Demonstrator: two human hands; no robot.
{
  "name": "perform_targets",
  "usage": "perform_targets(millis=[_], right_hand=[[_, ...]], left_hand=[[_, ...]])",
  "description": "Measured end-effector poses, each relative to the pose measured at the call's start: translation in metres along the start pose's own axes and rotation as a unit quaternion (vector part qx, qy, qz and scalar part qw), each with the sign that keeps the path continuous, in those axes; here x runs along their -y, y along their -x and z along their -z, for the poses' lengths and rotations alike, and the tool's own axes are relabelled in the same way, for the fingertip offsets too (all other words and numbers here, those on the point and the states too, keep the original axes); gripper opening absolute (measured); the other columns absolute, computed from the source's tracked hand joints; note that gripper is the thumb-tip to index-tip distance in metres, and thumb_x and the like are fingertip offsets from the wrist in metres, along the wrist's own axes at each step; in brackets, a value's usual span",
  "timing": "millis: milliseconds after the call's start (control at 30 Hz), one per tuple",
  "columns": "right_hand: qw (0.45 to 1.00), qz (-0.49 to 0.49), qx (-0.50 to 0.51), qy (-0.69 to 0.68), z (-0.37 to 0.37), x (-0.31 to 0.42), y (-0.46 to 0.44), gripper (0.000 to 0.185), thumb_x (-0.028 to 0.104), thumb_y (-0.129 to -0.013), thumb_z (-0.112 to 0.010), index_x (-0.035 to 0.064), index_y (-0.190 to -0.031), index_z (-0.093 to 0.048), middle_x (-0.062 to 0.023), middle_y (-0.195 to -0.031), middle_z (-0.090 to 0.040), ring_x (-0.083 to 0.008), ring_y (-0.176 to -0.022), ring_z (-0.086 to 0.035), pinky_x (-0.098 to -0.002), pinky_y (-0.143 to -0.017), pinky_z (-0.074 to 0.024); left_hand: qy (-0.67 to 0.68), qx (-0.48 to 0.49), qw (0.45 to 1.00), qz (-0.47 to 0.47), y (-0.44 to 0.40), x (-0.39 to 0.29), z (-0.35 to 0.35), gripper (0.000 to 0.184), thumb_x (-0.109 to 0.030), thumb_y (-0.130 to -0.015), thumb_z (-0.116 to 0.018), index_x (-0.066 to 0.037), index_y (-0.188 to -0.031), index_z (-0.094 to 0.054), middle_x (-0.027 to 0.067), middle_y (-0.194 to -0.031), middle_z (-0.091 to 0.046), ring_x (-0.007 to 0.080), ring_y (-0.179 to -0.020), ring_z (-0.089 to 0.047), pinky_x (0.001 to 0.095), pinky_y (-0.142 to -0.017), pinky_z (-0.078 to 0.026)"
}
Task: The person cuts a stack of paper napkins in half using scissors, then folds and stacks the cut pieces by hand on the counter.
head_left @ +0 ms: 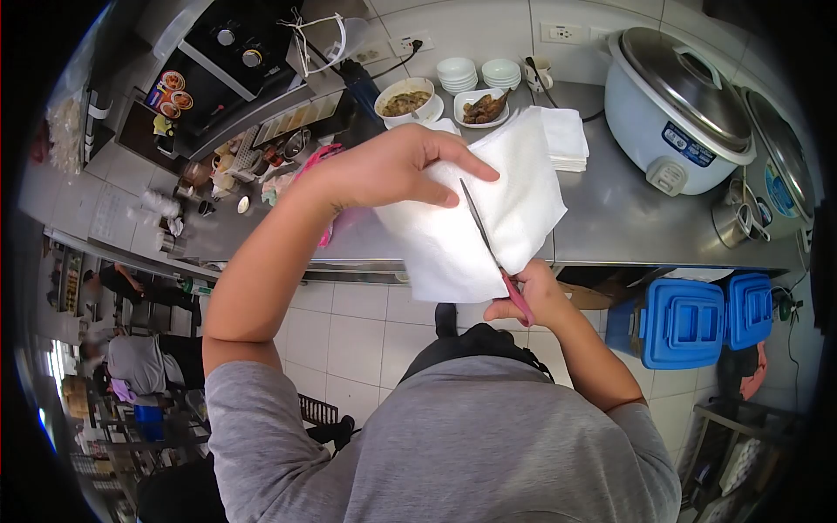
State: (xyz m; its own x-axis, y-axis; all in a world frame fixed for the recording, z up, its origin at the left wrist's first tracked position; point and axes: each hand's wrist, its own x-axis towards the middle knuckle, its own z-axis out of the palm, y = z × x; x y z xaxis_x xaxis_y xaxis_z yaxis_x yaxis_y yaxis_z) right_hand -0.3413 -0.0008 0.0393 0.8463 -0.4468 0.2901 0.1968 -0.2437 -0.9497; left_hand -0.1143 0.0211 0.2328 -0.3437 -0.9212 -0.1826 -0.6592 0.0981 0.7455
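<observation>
My left hand (405, 166) holds a white paper towel (527, 196) near its far side, the thumb and a finger lying on top and the other fingers out of sight. In my right hand (542, 295) is a pair of scissors (520, 303) with red handles. The blade points away from me across the towel and ends between the left thumb and fingertip. Part of the towel hangs on each side of the blade. A stack of folded white paper towels (568, 164) lies on the counter just beyond.
On the steel counter (602, 235) stand a large rice cooker (671, 118), a bowl of food (404, 100), a dish with dark food (482, 108) and stacked white bowls (457, 73). Blue lidded bins (684, 324) are below right. A person (144, 364) is at far left.
</observation>
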Motion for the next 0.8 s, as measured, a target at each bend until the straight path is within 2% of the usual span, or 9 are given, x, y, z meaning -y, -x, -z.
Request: perform_targets(millis=[100, 233, 300, 367, 467, 567, 667, 800], right_hand=[[0.995, 0.039, -0.056, -0.07, -0.004, 0.007, -0.006, 0.09, 0.032, -0.055, -0.093, 0.0002, -0.127, -0.048, -0.0092, -0.103, -0.059, -0.0132, -0.09, -0.053, -0.03, -0.078, -0.0471], [0.993, 0.066, -0.066, 0.067, 0.002, 0.005, -0.007, 0.103, 0.041, -0.05, -0.093, 0.0012, -0.131, -0.044, -0.0111, -0.108, -0.057, -0.0167, -0.093, -0.052, -0.0303, -0.08, -0.0458], [0.991, 0.078, -0.08, 0.077, -0.001, -0.001, -0.007, 0.101, 0.044, -0.05, -0.092, 0.0014, -0.129, -0.046, -0.0106, -0.105, -0.057, -0.0175, -0.089, -0.054, -0.0294, -0.078, -0.046], [0.991, 0.041, -0.064, 0.11, 0.001, -0.006, -0.003, 0.1, 0.044, -0.051, -0.092, 0.0011, -0.128, -0.047, -0.0105, -0.105, -0.057, -0.0183, -0.087, -0.055, -0.0295, -0.078, -0.0463], [0.988, 0.052, -0.067, 0.129, 0.002, -0.005, -0.002, 0.093, 0.044, -0.051, -0.092, 0.0013, -0.123, -0.051, -0.0093, -0.101, -0.06, -0.0187, -0.083, -0.057, -0.0302, -0.077, -0.0474], [0.988, 0.109, -0.1, 0.037, -0.002, 0.005, -0.003, 0.085, 0.042, -0.051, -0.093, 0.0018, -0.117, -0.056, -0.0074, -0.095, -0.063, -0.018, -0.08, -0.06, -0.031, -0.076, -0.0491], [0.982, 0.127, -0.126, -0.064, -0.008, 0.006, -0.006, 0.082, 0.04, -0.051, -0.093, 0.0019, -0.115, -0.058, -0.0061, -0.092, -0.066, -0.017, -0.081, -0.063, -0.0313, -0.076, -0.0502], [0.994, 0.059, -0.087, -0.021, -0.002, 0.004, 0.002, 0.085, 0.038, -0.051, -0.094, 0.0017, -0.118, -0.056, -0.0055, -0.095, -0.066, -0.0179, -0.089, -0.063, -0.0317, -0.08, -0.0498]], left_hand=[[0.015, 0.003, 1.0, 0.014, -0.001, -0.002, -0.004, 0.05, 0.006, -0.072, -0.07, -0.009, -0.12, -0.065, 0.0035, -0.108, -0.065, 0.0127, -0.098, -0.056, 0.0262, -0.092, -0.041], [0.023, 0.01, 0.999, 0.022, -0.002, -0.002, -0.006, 0.052, 0.006, -0.071, -0.071, -0.009, -0.121, -0.064, 0.0043, -0.111, -0.065, 0.0128, -0.099, -0.057, 0.0267, -0.092, -0.043], [0.037, 0.011, 0.999, 0.034, -0.003, -0.001, -0.006, 0.053, 0.007, -0.071, -0.072, -0.008, -0.121, -0.064, 0.0045, -0.113, -0.065, 0.0125, -0.1, -0.057, 0.0269, -0.092, -0.043], [0.066, 0.012, 0.996, 0.054, -0.005, 0.003, -0.006, 0.054, 0.007, -0.071, -0.072, -0.007, -0.122, -0.063, 0.0045, -0.115, -0.065, 0.012, -0.102, -0.057, 0.027, -0.093, -0.044], [0.059, 0.017, 0.997, 0.042, -0.006, 0.004, -0.007, 0.057, 0.008, -0.07, -0.073, -0.006, -0.124, -0.061, 0.0052, -0.117, -0.065, 0.011, -0.102, -0.057, 0.0269, -0.093, -0.045], [0.156, 0.026, 0.985, 0.067, -0.006, -0.004, -0.012, 0.061, 0.008, -0.069, -0.074, -0.006, -0.127, -0.059, 0.0062, -0.117, -0.064, 0.0109, -0.102, -0.058, 0.0269, -0.093, -0.046], [0.208, 0.028, 0.976, 0.065, -0.006, -0.01, -0.016, 0.065, 0.009, -0.067, -0.075, -0.005, -0.128, -0.058, 0.0067, -0.12, -0.063, 0.0112, -0.103, -0.058, 0.0274, -0.094, -0.046], [0.233, 0.03, 0.971, 0.049, -0.008, -0.008, -0.018, 0.067, 0.009, -0.065, -0.076, -0.004, -0.128, -0.057, 0.0069, -0.122, -0.062, 0.0121, -0.105, -0.058, 0.0281, -0.096, -0.045]])
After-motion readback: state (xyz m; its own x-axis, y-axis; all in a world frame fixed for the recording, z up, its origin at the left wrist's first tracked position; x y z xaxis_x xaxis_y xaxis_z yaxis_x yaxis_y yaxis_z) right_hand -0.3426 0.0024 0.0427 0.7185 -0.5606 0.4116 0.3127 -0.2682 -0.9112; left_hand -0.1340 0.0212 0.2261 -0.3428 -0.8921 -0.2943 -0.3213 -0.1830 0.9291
